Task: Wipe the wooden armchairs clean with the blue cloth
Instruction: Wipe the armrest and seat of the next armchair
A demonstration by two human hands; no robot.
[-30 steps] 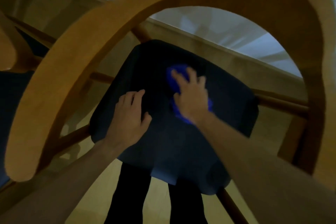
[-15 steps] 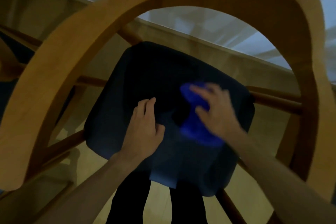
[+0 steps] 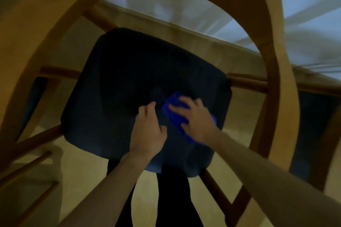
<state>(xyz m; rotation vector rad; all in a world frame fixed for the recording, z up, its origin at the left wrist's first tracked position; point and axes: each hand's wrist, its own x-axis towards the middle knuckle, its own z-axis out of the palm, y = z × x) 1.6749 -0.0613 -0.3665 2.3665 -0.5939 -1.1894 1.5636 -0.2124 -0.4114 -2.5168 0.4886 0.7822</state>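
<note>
Cloth pinned flat under right hand on the dark seat cushion — fingers spread and nearly straight, pressing, not gripping. Since a second ago, swept from the cushion's far middle toward its near right part, so the wiping stroke is running across the seat. Left hand just beside the cloth, fingers loosely bent, resting on the cushion, holding nothing; shifted along with the stroke. Likely mid-task — curved wooden armrest frame arching over both hands looks untouched in these views. No brands, labels or readable writing; picture dim and blurred.
</note>
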